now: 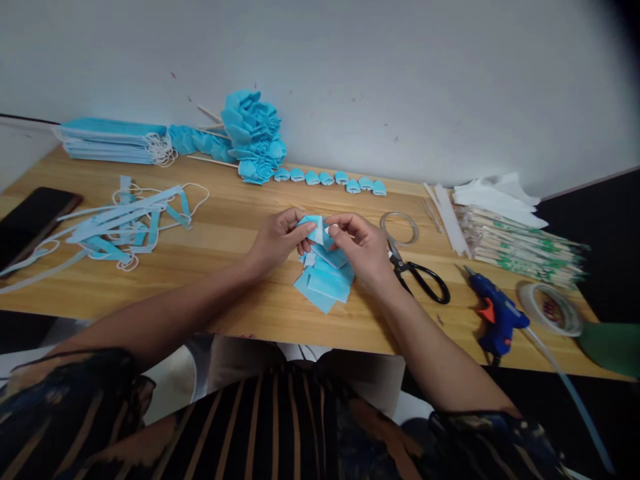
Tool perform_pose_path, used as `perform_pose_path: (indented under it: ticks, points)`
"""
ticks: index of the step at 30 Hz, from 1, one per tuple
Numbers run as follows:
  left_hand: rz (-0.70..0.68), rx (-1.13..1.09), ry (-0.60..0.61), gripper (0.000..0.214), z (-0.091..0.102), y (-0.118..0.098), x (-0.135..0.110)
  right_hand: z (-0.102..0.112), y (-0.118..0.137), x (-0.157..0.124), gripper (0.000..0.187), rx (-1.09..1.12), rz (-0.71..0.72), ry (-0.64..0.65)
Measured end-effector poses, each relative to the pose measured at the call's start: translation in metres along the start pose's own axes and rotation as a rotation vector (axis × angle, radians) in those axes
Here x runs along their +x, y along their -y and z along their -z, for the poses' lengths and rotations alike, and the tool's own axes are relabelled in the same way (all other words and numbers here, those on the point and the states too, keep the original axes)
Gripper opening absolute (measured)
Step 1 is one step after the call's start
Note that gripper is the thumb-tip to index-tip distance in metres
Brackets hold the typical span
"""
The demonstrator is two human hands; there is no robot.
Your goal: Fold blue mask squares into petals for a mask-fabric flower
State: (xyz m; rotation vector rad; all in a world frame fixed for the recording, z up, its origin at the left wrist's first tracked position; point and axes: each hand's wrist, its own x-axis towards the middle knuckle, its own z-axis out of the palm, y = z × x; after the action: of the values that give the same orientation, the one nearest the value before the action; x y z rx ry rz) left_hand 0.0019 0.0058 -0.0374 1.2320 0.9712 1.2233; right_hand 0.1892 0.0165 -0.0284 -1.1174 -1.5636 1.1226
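Observation:
Between my two hands, above the front middle of the table, is a small folded piece of blue mask fabric (313,228) with a white inner side. My left hand (281,241) pinches its left part between thumb and fingers. My right hand (361,248) pinches its right edge, fingertips close to the left ones. Just below the hands lies a loose pile of blue fabric squares (326,283), partly hidden by them. Black-handled scissors (423,280) rest right beside my right wrist, near a thin clear ring (400,228).
Behind stand blue fabric flowers (255,137) on sticks, a row of folded petals (327,179) and stacked masks (115,141). Cut strips (135,223) and a phone (37,223) lie left. Rightward are a blue glue gun (495,310), a tape roll (550,310) and packaged sticks (520,247).

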Motion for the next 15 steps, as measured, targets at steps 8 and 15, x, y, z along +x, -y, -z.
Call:
perform_pose_path:
  ticks: [8, 15]
  points:
    - [0.01, -0.026, 0.0, 0.035, 0.0002, -0.0001, 0.0005, 0.0023, 0.0042, -0.0011, 0.013, -0.061, 0.07, 0.0]
    - [0.007, -0.072, -0.018, 0.039, -0.0003, -0.0029, 0.0, 0.0035, 0.0055, -0.0009, 0.019, -0.065, 0.097, 0.042]
